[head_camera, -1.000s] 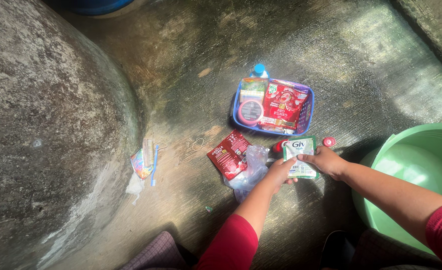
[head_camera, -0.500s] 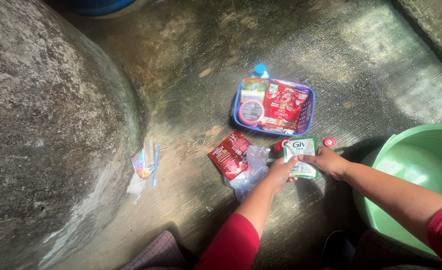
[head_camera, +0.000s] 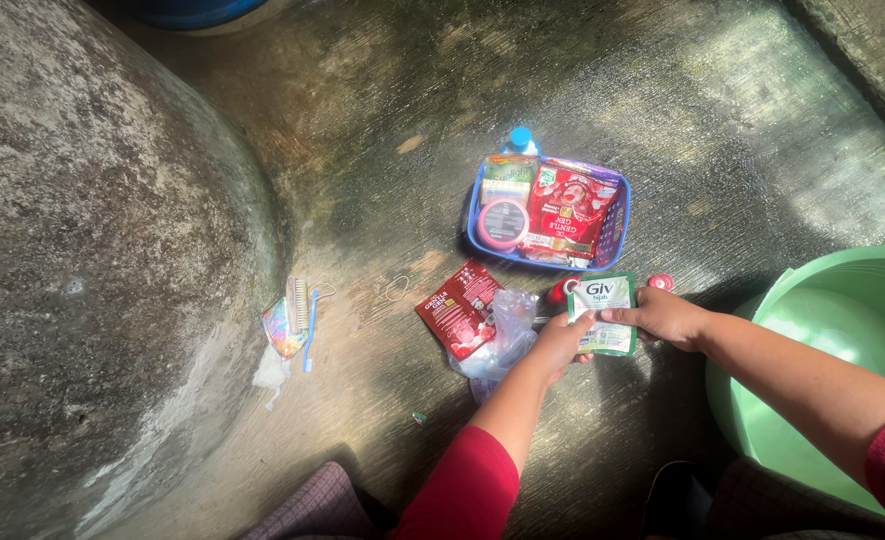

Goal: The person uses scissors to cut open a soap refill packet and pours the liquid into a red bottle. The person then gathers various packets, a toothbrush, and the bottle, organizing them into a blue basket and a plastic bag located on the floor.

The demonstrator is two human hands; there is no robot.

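Both my hands grip a small green and white sachet (head_camera: 602, 300) just above the concrete floor. My left hand (head_camera: 560, 348) pinches its lower left edge. My right hand (head_camera: 670, 318) pinches its right edge. Under and left of the sachet lie a crumpled clear plastic bag (head_camera: 507, 340) and a red packet (head_camera: 457, 308). A red cap (head_camera: 659, 283) and a red object (head_camera: 557, 293) partly hidden by the sachet lie close by.
A blue basket (head_camera: 614, 232) beyond my hands holds red packets, a pink round tin and a green packet; a blue-capped bottle (head_camera: 519, 139) stands behind it. A green basin (head_camera: 812, 300) sits at right. A brush and wrapper (head_camera: 292, 318) lie beside a large concrete jar (head_camera: 92, 260).
My right hand has shifted slightly to the right along the sachet's edge, and the sachet has tilted a little. Nothing else moved.
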